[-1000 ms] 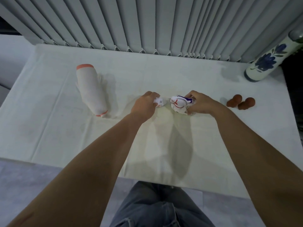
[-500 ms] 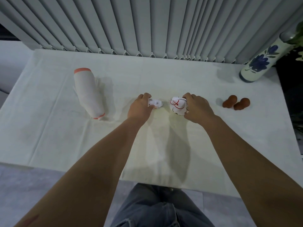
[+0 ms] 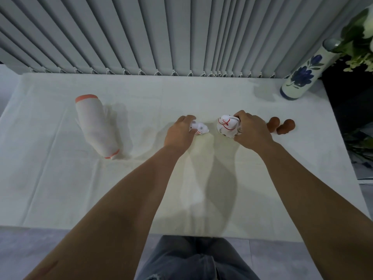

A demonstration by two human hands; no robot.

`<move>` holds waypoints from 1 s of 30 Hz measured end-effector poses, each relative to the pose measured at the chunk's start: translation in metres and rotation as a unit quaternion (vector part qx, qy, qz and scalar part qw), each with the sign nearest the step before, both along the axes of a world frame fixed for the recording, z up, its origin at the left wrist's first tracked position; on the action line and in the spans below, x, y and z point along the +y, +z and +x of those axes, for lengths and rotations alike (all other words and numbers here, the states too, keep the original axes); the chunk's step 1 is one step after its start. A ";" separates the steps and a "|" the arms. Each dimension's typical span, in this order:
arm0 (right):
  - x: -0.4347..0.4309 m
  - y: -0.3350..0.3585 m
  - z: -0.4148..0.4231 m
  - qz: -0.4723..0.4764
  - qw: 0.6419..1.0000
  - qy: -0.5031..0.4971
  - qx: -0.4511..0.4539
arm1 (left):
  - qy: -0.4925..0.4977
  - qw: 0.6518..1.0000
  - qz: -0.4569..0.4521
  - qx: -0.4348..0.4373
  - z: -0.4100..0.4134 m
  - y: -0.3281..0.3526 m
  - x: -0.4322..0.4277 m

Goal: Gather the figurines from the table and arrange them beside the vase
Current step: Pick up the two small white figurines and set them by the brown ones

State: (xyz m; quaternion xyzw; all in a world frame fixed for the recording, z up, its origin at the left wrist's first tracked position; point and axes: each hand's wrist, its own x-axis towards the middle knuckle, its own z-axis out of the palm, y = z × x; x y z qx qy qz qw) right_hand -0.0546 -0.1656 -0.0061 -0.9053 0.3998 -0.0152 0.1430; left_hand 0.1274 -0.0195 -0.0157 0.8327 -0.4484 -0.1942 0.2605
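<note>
A small white figurine with red spots [image 3: 199, 129] lies at the middle of the white-clothed table [image 3: 201, 93], pinched by my left hand [image 3: 180, 133]. Just right of it stands a larger round white figurine with red lines [image 3: 227, 126], and my right hand [image 3: 251, 130] is closed around its right side. Two small brown figurines [image 3: 281, 126] sit side by side right of my right hand. The white vase with blue flowers [image 3: 301, 77] stands at the table's far right corner, well behind the figurines.
A white cylinder with orange ends [image 3: 94, 124] lies on its side at the left of the table. Grey vertical blinds [image 3: 161, 33] run along the far edge. Green leaves and pale flowers [image 3: 357, 33] lean over the vase. My jeans show below the near edge.
The view has shifted, so the vase and flowers show more fully. My right hand has closed further over the round figurine. The left hand keeps its pinch on the small one.
</note>
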 end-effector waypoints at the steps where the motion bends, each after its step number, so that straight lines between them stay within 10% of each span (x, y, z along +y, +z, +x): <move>1: -0.004 0.003 -0.002 -0.012 1.000 -0.005 0.008 | -0.006 1.000 -0.001 0.002 -0.003 0.000 -0.006; 30: -0.036 -0.003 -0.023 -0.031 0.997 -0.061 -0.024 | -0.051 0.999 0.006 -0.018 -0.017 -0.002 -0.066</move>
